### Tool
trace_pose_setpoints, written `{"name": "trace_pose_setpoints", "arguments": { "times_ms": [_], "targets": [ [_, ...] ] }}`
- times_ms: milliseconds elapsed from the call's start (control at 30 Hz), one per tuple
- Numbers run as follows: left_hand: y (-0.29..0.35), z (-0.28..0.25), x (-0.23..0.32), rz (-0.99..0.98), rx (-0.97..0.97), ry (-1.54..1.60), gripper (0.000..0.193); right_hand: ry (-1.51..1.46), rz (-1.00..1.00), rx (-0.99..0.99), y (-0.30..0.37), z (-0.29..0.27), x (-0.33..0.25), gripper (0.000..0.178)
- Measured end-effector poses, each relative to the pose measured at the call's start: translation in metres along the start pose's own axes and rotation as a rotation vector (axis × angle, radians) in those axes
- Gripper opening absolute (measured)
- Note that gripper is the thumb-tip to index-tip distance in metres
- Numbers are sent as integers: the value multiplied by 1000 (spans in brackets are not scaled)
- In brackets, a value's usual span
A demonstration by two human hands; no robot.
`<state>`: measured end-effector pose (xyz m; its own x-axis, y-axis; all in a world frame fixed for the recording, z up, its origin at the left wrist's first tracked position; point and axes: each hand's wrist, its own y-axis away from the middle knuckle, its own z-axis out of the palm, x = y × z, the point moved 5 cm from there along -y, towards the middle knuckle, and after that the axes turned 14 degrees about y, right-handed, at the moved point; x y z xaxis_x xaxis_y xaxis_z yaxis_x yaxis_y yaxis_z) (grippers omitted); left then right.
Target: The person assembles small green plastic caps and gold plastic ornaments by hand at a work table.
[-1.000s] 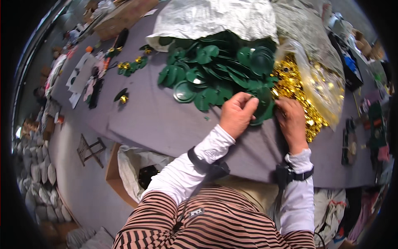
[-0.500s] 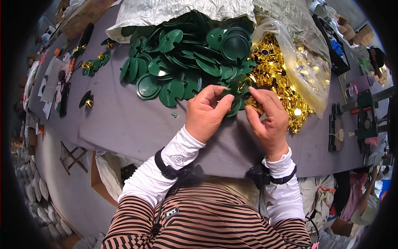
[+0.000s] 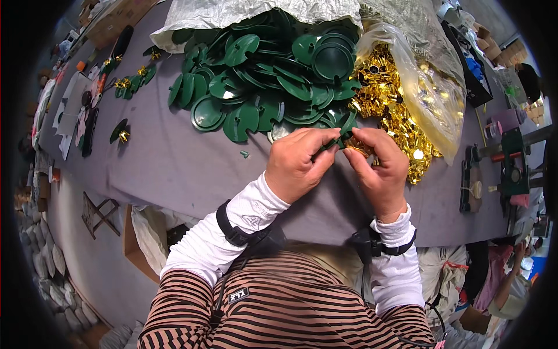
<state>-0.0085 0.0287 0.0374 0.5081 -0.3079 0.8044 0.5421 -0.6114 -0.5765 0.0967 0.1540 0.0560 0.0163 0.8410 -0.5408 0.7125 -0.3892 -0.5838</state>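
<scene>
My left hand (image 3: 297,163) pinches a green plastic disc (image 3: 347,124), which is tilted nearly edge-on between my two hands. Close beside it, my right hand (image 3: 381,168) has thumb and fingers closed on a shiny gold foil piece (image 3: 360,146), partly hidden by the fingertips. The two pieces meet or nearly meet; the fingers hide the exact contact. Beyond my hands lies a heap of notched green discs (image 3: 264,75). To its right spreads a pile of gold foil pieces (image 3: 376,81), partly under a clear plastic bag (image 3: 433,99).
A small green peg (image 3: 244,154) lies left of my hands. Farther left are a green disc with gold foil (image 3: 120,132), more such pieces (image 3: 133,81) and scissors (image 3: 86,104). A white woven sack (image 3: 261,11) covers the heap's back. A green clamp-like tool (image 3: 512,166) stands right.
My left hand has moved right, closer to my right hand, and the green disc in it has turned more edge-on. My right hand stays almost in place with the gold foil piece.
</scene>
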Motion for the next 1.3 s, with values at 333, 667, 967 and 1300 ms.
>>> {"name": "trace_pose_setpoints", "arguments": {
  "times_ms": [333,667,967,1300],
  "targets": [
    [1,-9,-6,-125,-155,90,17,-1046,733,-320,17,29,31,25],
    [-34,-212,-31,-326,639,218,24,-834,631,-138,12,17,35,27],
    [-44,-284,-102,-539,246,-698,46,-655,571,-144,9,20,37,25],
    [-25,-249,-76,-529,598,-17,58,-562,529,-87,8,14,25,33]
  ]
}}
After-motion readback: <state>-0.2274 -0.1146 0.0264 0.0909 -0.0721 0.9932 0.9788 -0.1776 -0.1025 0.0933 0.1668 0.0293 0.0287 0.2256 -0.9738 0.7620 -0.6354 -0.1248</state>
